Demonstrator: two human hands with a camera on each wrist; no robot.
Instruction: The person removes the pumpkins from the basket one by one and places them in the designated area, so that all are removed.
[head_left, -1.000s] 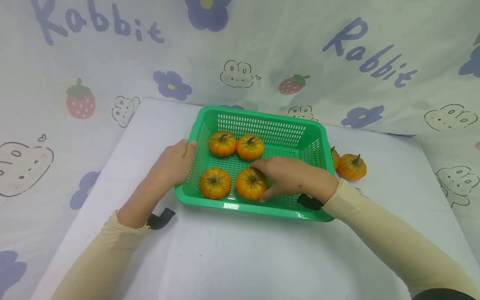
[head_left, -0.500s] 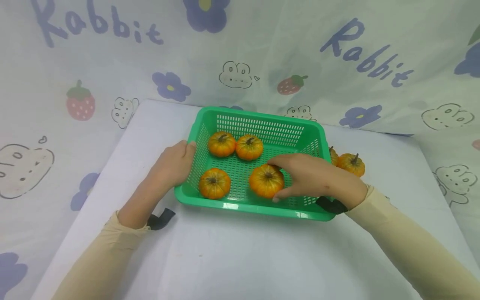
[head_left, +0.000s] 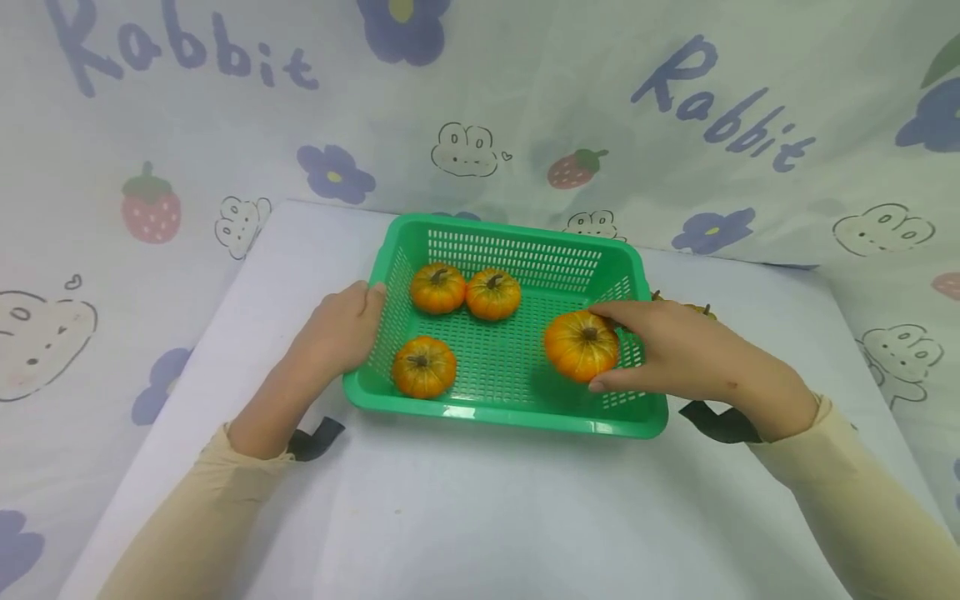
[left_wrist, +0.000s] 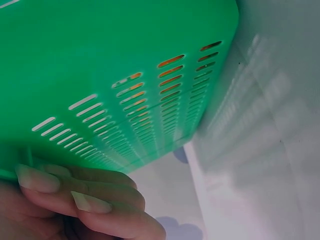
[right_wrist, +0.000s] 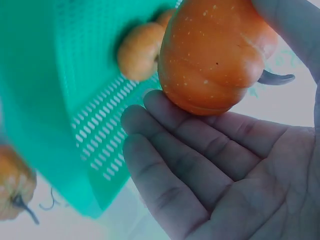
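My right hand (head_left: 678, 350) grips a small orange pumpkin (head_left: 581, 346) between thumb and fingers, over the right end of a green plastic basket (head_left: 510, 421). In the right wrist view the held pumpkin (right_wrist: 215, 60) shows its dark stem, with the fingers under its side. My left hand (head_left: 339, 329) holds the basket's left rim; the left wrist view shows its curled fingers (left_wrist: 110, 205) at the slotted wall. Inside the basket sit two pumpkins side by side at the back left, the left one (head_left: 438, 288) touching the right one (head_left: 492, 294). Another pumpkin (head_left: 424, 367) lies at the front left.
Right of the basket, more pumpkins stand on the white table (head_left: 480, 517), mostly hidden behind my right hand; one such pumpkin (right_wrist: 15, 185) shows in the right wrist view. A printed cloth (head_left: 525, 100) with rabbits, flowers and strawberries hangs behind the table.
My right hand has lifted the pumpkin from the front middle of the basket and carried it right, towards the right wall. The left hand has stayed on the rim.
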